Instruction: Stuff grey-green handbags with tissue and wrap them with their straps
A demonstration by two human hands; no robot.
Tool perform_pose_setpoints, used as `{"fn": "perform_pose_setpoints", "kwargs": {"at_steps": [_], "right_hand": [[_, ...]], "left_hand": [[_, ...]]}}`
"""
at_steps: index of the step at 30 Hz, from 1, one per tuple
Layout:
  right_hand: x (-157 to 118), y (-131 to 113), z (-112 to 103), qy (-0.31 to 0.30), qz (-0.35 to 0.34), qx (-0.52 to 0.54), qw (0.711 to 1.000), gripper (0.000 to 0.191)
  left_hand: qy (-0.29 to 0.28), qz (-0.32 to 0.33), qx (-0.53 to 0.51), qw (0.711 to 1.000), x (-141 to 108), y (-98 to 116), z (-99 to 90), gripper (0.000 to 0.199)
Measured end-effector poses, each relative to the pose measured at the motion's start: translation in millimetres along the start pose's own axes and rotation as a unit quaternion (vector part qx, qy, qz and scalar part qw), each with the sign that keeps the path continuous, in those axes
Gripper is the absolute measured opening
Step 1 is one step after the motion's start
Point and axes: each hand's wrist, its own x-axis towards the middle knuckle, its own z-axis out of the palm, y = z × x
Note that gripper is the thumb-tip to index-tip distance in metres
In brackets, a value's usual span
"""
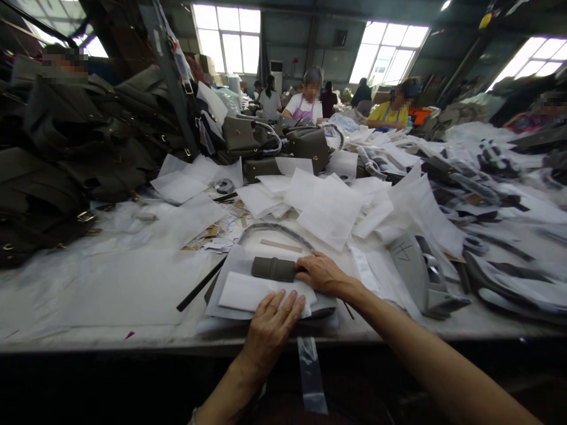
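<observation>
A dark grey handbag [328,313] lies flat at the table's front edge, mostly covered by white wrapping sheet. Its wrapped handle [279,225] arches away from me at the far side. My left hand [275,319] rests on a folded white sheet [243,292] on the bag, fingers stretched out. Just beyond that sheet sits a small grey leather piece [272,268], oblong, with a band across its middle. My right hand [321,271] holds its right end with curled fingers; the fingertips are partly hidden.
A dark strap [199,286] lies left of the bag, and a clear tape strip [312,372] hangs off the front edge. White sheets [330,206] are heaped behind. Dark bags [66,177] pile up on the left. A part-wrapped bag [420,274] stands right. Several people work farther back.
</observation>
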Motion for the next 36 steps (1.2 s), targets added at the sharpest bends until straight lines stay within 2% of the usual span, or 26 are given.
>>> {"fn": "perform_pose_setpoints", "kwargs": {"at_steps": [2, 5, 7, 10, 12, 14, 18, 20, 24, 26, 30, 36], "right_hand": [[-0.3, -0.9, -4.8, -0.019, -0.009, -0.001, 1.000, 0.014], [-8.8, -5.8, -11.6, -0.020, -0.066, -0.005, 0.998, 0.009], [-23.0, -11.4, -14.0, -0.012, -0.108, 0.008, 0.994, 0.013], [-51.6, -19.7, -9.8, 0.009, -0.128, 0.058, 0.990, 0.019], [-68.6, -21.2, 0.2, 0.046, -0.129, 0.102, 0.985, 0.013], [-79.8, -18.4, 15.1, 0.102, -0.136, 0.149, 0.974, 0.021], [-87.2, -10.5, 42.1, 0.197, -0.168, 0.197, 0.946, 0.029], [-88.3, -11.7, 47.7, 0.219, -0.185, 0.187, 0.940, 0.027], [-91.7, -20.4, 48.5, 0.269, -0.213, 0.172, 0.923, 0.021], [-93.4, -23.1, 47.7, 0.269, -0.207, 0.185, 0.922, 0.021], [-93.7, -25.5, 46.7, 0.214, -0.168, 0.197, 0.942, 0.032], [-86.5, -35.8, 44.9, 0.258, -0.131, 0.188, 0.938, 0.009]], "left_hand": [[-0.002, 0.004, -0.002, 1.000, 0.0, -0.4, -0.5, 0.042], [-0.006, 0.009, -0.003, 1.000, -0.6, -0.6, -0.9, 0.042], [-0.007, 0.010, -0.002, 1.000, -1.4, -0.4, 0.0, 0.042], [0.001, 0.004, -0.016, 1.000, -2.8, 0.0, 2.3, 0.041], [0.010, -0.007, -0.041, 0.999, -2.7, -0.2, 2.3, 0.040], [0.011, -0.016, -0.070, 0.997, -1.3, -0.8, -0.2, 0.041], [-0.029, -0.016, -0.118, 0.992, 5.1, -0.8, -10.1, 0.042], [-0.032, -0.019, -0.135, 0.990, 8.0, 0.8, -13.4, 0.037], [0.009, -0.026, -0.155, 0.988, 10.6, 5.3, -11.6, 0.019], [0.018, -0.032, -0.160, 0.986, 10.8, 7.0, -9.0, 0.016], [0.023, -0.050, -0.162, 0.985, 11.0, 8.3, -6.4, 0.021], [0.029, -0.068, -0.163, 0.984, 11.6, 9.7, -6.7, 0.022]]}}
